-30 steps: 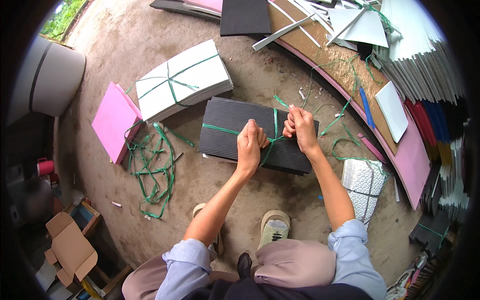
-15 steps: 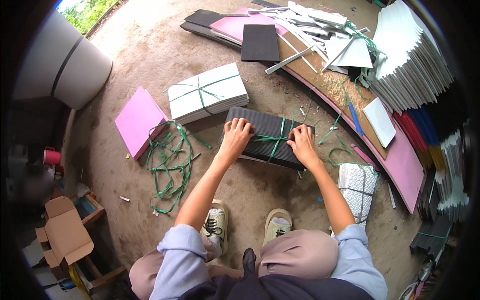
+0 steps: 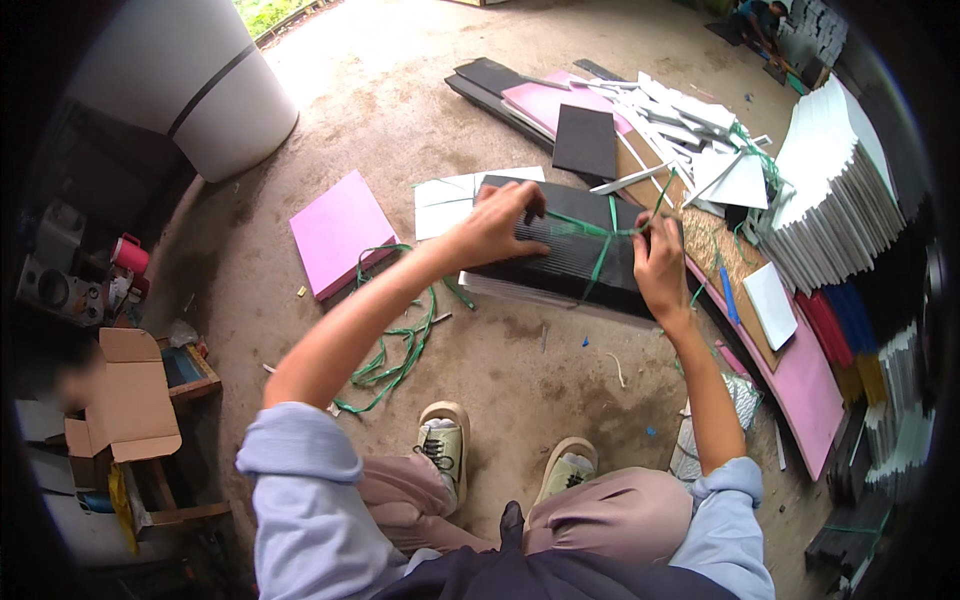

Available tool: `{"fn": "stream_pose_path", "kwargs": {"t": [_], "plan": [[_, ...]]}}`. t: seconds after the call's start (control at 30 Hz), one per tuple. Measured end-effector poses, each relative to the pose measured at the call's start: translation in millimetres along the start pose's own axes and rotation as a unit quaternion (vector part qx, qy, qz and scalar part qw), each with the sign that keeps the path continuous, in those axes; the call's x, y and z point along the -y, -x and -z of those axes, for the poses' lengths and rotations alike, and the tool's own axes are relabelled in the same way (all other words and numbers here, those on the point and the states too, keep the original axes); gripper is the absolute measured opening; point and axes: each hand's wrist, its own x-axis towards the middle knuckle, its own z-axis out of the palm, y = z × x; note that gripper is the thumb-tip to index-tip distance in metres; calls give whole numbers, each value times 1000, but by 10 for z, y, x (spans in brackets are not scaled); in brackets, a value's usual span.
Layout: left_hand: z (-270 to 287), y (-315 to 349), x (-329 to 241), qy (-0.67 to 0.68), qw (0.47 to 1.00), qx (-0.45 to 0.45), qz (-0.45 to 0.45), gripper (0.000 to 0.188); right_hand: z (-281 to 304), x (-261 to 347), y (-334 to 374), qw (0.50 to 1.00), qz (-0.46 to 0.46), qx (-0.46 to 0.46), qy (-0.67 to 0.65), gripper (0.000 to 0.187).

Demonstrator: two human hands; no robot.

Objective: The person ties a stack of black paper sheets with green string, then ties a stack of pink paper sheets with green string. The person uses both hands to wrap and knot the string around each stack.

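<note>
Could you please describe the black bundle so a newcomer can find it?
From the large white roll, go down and right past the pink block. The black bundle is between the left hand and right hand; green twine crosses its top, unlike the plain black slab beyond.

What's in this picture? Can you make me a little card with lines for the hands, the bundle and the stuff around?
Left hand: fingers apart, at the left part of the black bundle
Right hand: at the bundle's right end, by the green string; grip unclear
String: crosses on top of the bundle
Left of bundle: pink block and part of a white bundle
Far right: tall white stack
Near the feet: pale shoes
</note>
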Motion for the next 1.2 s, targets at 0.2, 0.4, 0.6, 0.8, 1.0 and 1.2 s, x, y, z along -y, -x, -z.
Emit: {"fn": "stream_pose_path", "kwargs": {"t": [0.2,0.4,0.6,0.8,1.0,1.2], "plan": [[668,110,380,-76,989,-82,101,43,-354,318,-1027,979,185,-17,88,8],[448,214,1398,-94,958,-205,176,31,-1432,240,-1392,977,181,4,113,8],[76,206,1882,-152,949,-201,191,30,-2114,-29,-1353,988,107,45,107,12],[-63,198,1827,-212,926,-224,219,27,-2178,-32,-1286,990,97,55,91,16],[-16,194,1789,-227,913,-278,193,24,-2093,65,-1309,990,93,54,94,23],[-269,921,1564,-190,910,-285,233,40,-2244,321,-725,990,63,-112,61,44]]}}
